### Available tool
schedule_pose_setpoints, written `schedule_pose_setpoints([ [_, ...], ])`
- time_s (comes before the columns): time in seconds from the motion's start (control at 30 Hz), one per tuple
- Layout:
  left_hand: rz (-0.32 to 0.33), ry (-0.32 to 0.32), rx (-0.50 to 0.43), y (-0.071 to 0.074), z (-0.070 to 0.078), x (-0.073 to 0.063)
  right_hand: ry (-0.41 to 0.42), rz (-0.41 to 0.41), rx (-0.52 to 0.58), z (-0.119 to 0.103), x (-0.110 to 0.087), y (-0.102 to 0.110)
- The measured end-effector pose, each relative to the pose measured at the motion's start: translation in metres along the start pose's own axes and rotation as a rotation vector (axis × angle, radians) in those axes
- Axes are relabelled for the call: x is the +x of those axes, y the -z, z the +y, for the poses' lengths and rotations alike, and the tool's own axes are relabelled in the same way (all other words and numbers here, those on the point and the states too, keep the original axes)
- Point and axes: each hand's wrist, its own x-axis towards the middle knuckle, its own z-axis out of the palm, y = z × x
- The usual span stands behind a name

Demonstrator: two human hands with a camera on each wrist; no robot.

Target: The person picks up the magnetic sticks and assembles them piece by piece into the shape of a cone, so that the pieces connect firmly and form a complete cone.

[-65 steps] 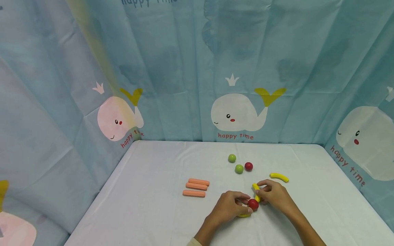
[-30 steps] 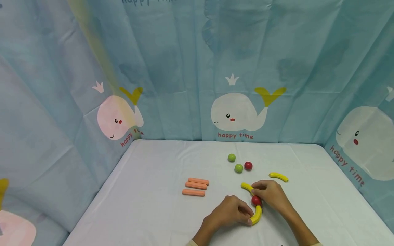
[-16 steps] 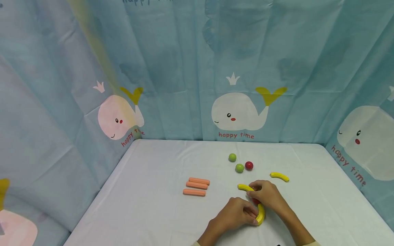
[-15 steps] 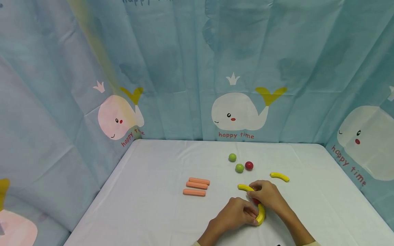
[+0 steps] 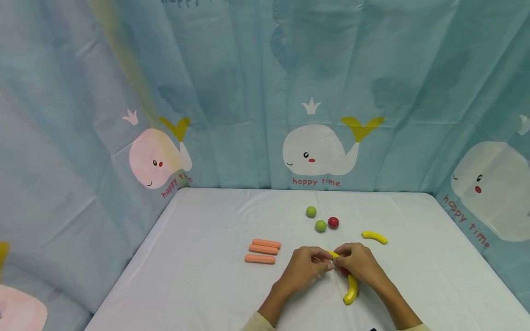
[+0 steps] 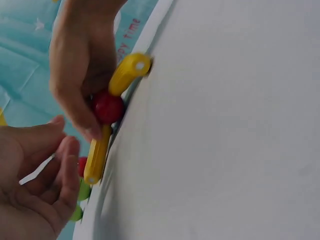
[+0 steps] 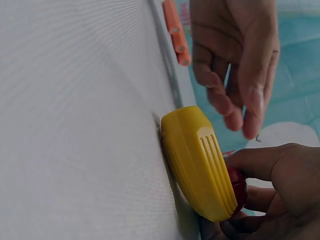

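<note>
Two toy bananas and a red ball form a bent line in front of the person. The right hand (image 5: 359, 263) pinches the far toy banana (image 6: 97, 157) at its end beside the red ball (image 6: 108, 107), covering much of both in the head view. The near toy banana (image 5: 351, 290) lies at the ball's other side, curving toward the person, with no hand on it. At the left end of the far banana, the left hand (image 5: 303, 269) hovers with loosely bent fingers; the left wrist view shows a gap between its fingertips and the banana.
Three orange sausage-shaped sticks (image 5: 260, 259) lie left of the hands on the white table (image 5: 198, 294). Farther back are two green balls (image 5: 320, 225) and another red ball (image 5: 333, 222). A third toy banana (image 5: 374, 237) lies behind the right hand. Whale-printed curtains (image 5: 232, 151) surround the table.
The left hand has let go of the near banana and moved forward and left to the far banana's end. Earlier, the right hand turned the far banana leftward; it has stayed nearly still since.
</note>
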Motion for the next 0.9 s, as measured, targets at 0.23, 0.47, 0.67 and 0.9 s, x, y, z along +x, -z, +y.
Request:
schedule_pose_setpoints([
  [0.23, 0.242, -0.011, -0.005, 0.022, -0.002, 0.029, -0.017, -0.002, 0.001, 0.000, -0.001, -0.001],
  [0.47, 0.288, 0.001, 0.028, 0.027, -0.015, 0.058, -0.026, -0.002, 0.019, 0.000, -0.001, -0.002],
  [0.67, 0.279, 0.059, 0.046, 0.023, -0.024, 0.078, -0.025, -0.001, 0.028, 0.001, -0.001, -0.001],
  [0.9, 0.275, 0.093, 0.114, 0.019, -0.025, 0.090, -0.014, 0.016, 0.019, 0.002, 0.000, 0.001],
])
